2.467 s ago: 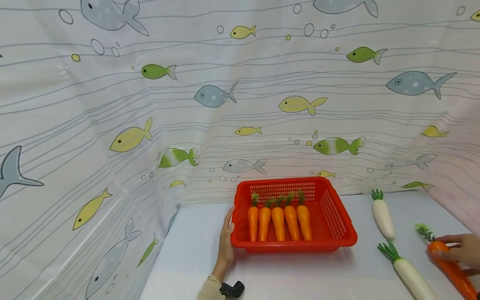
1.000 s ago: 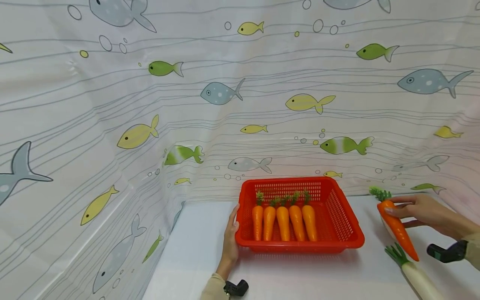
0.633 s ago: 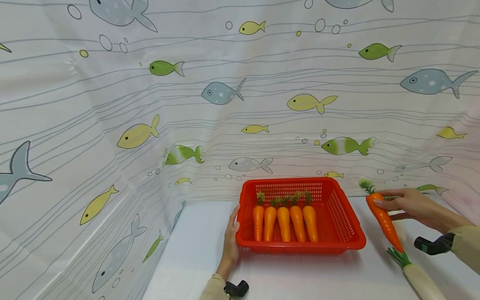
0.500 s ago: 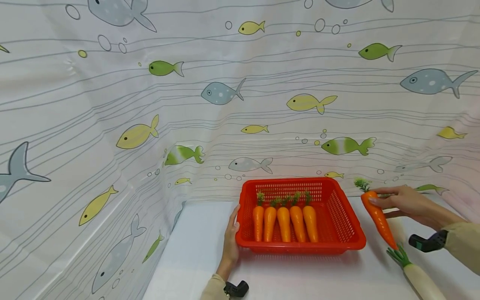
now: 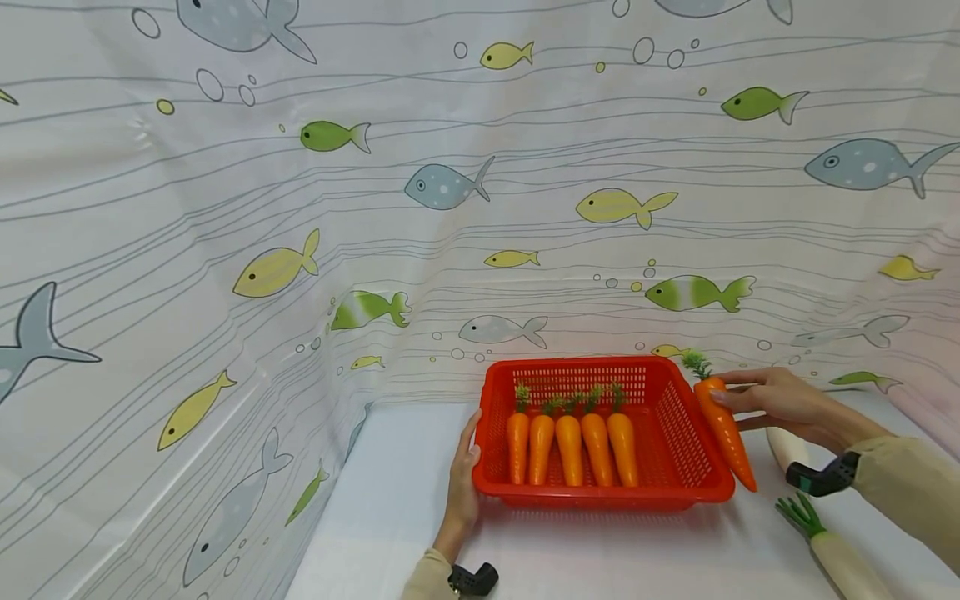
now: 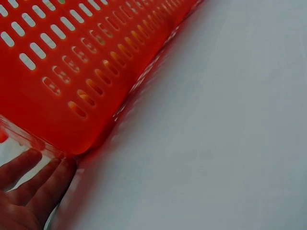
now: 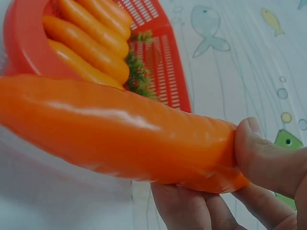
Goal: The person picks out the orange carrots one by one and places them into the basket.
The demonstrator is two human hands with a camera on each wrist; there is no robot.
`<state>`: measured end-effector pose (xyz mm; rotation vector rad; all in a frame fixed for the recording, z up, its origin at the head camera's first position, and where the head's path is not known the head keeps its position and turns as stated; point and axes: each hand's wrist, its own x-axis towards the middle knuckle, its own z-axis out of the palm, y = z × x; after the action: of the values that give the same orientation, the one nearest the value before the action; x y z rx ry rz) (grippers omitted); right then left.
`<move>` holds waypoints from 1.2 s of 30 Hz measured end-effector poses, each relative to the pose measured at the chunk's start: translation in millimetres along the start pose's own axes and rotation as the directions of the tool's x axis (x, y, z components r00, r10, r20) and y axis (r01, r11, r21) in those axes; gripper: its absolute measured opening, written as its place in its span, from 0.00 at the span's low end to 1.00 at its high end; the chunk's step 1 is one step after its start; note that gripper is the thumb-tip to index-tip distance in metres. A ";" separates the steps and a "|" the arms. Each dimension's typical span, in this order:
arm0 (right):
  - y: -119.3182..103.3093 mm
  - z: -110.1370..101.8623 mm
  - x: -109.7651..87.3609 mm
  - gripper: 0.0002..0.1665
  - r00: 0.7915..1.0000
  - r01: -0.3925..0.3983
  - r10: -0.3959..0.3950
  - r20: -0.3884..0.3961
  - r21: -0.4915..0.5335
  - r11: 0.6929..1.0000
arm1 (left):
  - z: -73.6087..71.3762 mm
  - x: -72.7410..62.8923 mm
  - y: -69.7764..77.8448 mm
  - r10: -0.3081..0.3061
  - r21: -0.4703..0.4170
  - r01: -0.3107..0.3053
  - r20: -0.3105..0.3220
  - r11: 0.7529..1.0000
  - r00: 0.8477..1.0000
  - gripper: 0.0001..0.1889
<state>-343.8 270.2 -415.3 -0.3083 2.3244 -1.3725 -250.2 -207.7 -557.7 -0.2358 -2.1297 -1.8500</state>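
An orange carrot point(image 5: 724, 429) with a leafy green top is held by my right hand point(image 5: 783, 402), tilted, in front of the red basket's right side. Thumb and fingers pinch its thick end in the right wrist view, where the carrot point(image 7: 120, 132) fills the middle. The red plastic basket point(image 5: 600, 498) holds several carrots point(image 5: 570, 450) in a row, tops toward the back. My left hand point(image 5: 461, 492) rests along the basket's left side. Its fairly straight fingers point(image 6: 48, 184) touch the basket wall point(image 6: 53, 115) in the left wrist view.
Two white radishes lie on the white table point(image 5: 585, 558) at the right: one radish point(image 5: 786, 447) partly hidden behind my right hand and wrist, the other radish point(image 5: 843, 562) nearer the front. A fish-print sheet point(image 5: 420, 250) rises behind and to the left.
My right hand has carried the carrot from the table's far right, over the radishes, leftward to the basket's right rim. My left hand has stayed at the basket.
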 end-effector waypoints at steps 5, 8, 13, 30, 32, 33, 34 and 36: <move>-5.1 8.0 6.1 0.46 1.000 0.014 -0.014 0.004 0.012 1.000 | 0.0 -0.4 0.3 -0.003 0.000 0.003 0.006 1.000 1.000 0.30; -9.9 13.1 9.0 0.46 1.000 0.026 -0.026 0.005 0.026 0.999 | -0.5 -1.0 -0.2 -0.008 0.004 0.008 0.006 1.000 1.000 0.30; -17.4 26.2 15.0 0.46 0.999 0.039 -0.039 0.006 0.052 0.998 | -1.1 -1.1 -0.4 -0.014 -0.001 0.014 0.006 1.000 1.000 0.30; -28.9 53.3 29.3 0.43 1.000 0.011 -0.011 0.000 0.067 0.998 | -0.2 -1.4 -1.4 0.001 -0.002 -0.001 0.009 1.000 1.000 0.30; -31.1 57.8 31.8 0.43 1.000 0.008 -0.007 -0.015 0.063 0.998 | -0.1 -1.2 -0.8 0.000 -0.002 0.000 0.011 1.000 1.000 0.30; -32.2 60.3 33.3 0.42 1.000 0.007 -0.005 -0.025 0.062 0.998 | -0.1 -1.2 -0.5 -0.001 -0.003 0.001 0.010 1.000 1.000 0.30; -33.3 62.9 35.0 0.42 0.999 0.005 -0.003 -0.035 0.060 0.998 | 0.0 -1.1 -0.3 -0.001 -0.003 0.001 0.009 1.000 1.000 0.30; -35.2 68.2 38.3 0.41 0.999 0.004 -0.002 -0.054 0.049 0.999 | 0.1 -0.9 0.0 -0.003 -0.004 0.003 0.005 1.000 1.000 0.30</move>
<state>-347.0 184.8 -422.7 -0.2631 2.3306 -1.4534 -249.3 -207.5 -558.0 -0.2384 -2.1313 -1.8577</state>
